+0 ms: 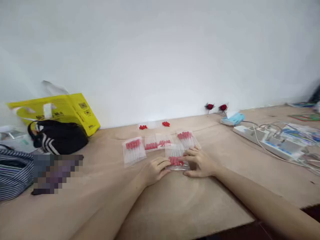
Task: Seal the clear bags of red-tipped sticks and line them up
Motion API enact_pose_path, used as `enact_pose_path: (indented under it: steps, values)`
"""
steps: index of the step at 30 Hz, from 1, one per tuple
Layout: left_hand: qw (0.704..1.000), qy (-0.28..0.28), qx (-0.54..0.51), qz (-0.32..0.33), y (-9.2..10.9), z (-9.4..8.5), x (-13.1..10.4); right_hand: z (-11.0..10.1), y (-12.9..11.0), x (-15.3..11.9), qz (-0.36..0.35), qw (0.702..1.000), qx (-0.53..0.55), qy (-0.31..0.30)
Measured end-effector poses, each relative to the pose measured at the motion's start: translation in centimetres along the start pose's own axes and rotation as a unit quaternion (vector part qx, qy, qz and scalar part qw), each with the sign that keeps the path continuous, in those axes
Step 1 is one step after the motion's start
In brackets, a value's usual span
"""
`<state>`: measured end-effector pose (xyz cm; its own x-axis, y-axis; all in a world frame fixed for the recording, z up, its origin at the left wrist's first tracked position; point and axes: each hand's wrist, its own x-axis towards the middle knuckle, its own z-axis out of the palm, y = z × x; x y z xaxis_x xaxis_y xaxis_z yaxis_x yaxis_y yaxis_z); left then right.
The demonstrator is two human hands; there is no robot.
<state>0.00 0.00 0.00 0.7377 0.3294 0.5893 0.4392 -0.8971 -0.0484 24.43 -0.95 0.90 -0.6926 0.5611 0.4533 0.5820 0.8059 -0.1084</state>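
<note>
A clear bag of red-tipped white sticks (176,161) lies on the tabletop between my hands, its red ends toward me. My left hand (155,170) has its fingers closed on the bag's left edge. On the right edge, my right hand (198,163) grips the same bag with thumb and fingers. Behind it lie more such bags: one at the left (134,150), two overlapping in the middle (157,142) and one at the right (188,140), partly behind my right fingers. Farther back are two small red clusters (143,127) (166,124) with clear plastic between them.
A yellow bag (75,110), a black pouch (65,136) and striped cloth (15,173) sit at the left. Two dark red flowers (210,106) stand by the wall. At the right are a blue packet (233,119) and a power strip (270,145) with cables.
</note>
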Motion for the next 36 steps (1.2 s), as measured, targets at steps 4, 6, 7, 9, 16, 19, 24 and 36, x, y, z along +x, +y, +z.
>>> enact_pose_path:
  steps: [4, 6, 7, 9, 16, 19, 24, 36]
  values:
    - [0.999, 0.020, 0.030, 0.040, -0.2, 0.3, -0.2, 0.2, 0.4, -0.4, -0.027, 0.999, -0.026, -0.006]
    - [0.997, 0.020, 0.051, 0.055, -0.1, 0.3, -0.2, 0.4, 0.7, -0.5, -0.048, 0.998, -0.043, 0.001]
    - [0.996, 0.017, 0.060, 0.057, -0.1, 0.3, -0.1, 0.5, 0.9, -0.6, -0.059, 0.997, -0.052, 0.007]
    - [0.996, 0.014, 0.068, 0.052, 0.0, 0.2, 0.1, 0.7, 1.0, -0.7, -0.076, 0.995, -0.066, 0.024]
    - [0.997, 0.007, 0.063, 0.033, 0.3, -0.1, 0.5, 2.6, -1.4, 1.1, -0.066, 0.982, -0.099, 0.149]
    - [0.997, -0.001, 0.066, 0.034, 0.4, -0.3, 0.4, 3.5, -2.7, 2.3, -0.078, 0.972, -0.132, 0.177]
    - [0.997, 0.004, 0.067, 0.041, 0.4, -0.3, 0.4, 4.0, -3.0, 3.2, -0.122, 0.958, -0.170, 0.195]
    - [0.999, 0.035, 0.025, 0.018, 0.5, -0.4, 0.1, 2.5, -1.9, 1.9, -0.086, 0.963, -0.213, 0.140]
